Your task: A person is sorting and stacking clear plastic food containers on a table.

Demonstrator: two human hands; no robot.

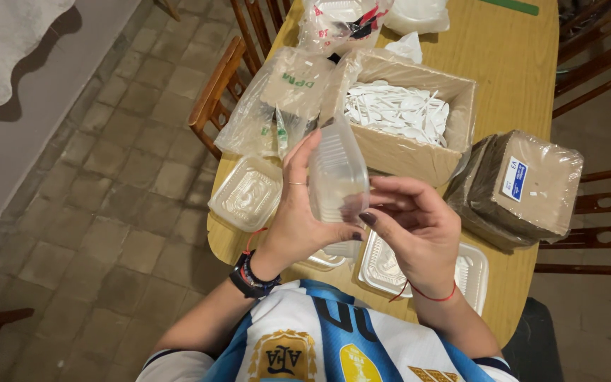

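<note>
Clear plastic tub [338, 177], ribbed and empty, held upright above the table's near edge. Left hand [298, 212] is wrapped around its side; right hand [415, 226] pinches its lower rim. Behind, a cardboard box [419, 152] holds white plastic spoons [397, 113].

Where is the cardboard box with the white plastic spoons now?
In the head view, the cardboard box of white plastic spoons stands on the wooden table, upper centre, between a plastic bag and a wrapped brown stack.
</note>
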